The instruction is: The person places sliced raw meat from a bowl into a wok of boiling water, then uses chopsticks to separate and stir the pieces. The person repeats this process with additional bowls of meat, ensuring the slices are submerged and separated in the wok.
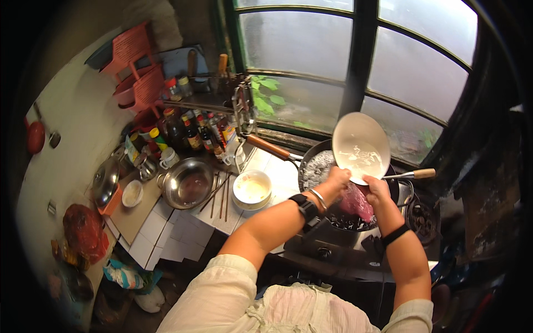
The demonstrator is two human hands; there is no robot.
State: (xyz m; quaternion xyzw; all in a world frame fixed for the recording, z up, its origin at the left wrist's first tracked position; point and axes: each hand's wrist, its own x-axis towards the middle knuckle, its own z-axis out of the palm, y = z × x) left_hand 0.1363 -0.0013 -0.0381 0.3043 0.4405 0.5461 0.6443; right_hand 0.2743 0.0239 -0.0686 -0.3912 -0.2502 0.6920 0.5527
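A pale bowl (361, 141) is tipped over a dark wok (306, 162), its wet inside facing me. My left hand (338, 180) grips the bowl's near rim on the left, and my right hand (377, 190) grips it on the right. Below and between my hands hangs a pink cloth (356, 203), low over the wok; which hand holds it I cannot tell. Bubbly, foamy liquid (318, 168) shows in the wok's left part. The bowl and my forearms hide much of the rest. A wooden-handled utensil (424, 173) juts out past the wok's right side.
The wok's wooden handle (268, 146) points left over the white tiles. A stack of bowls (252, 187), chopsticks (220, 200) and a steel basin (187, 183) stand left. Sauce bottles (204, 133) crowd the back corner under a rack. A second burner (422, 218) lies right, beside the window.
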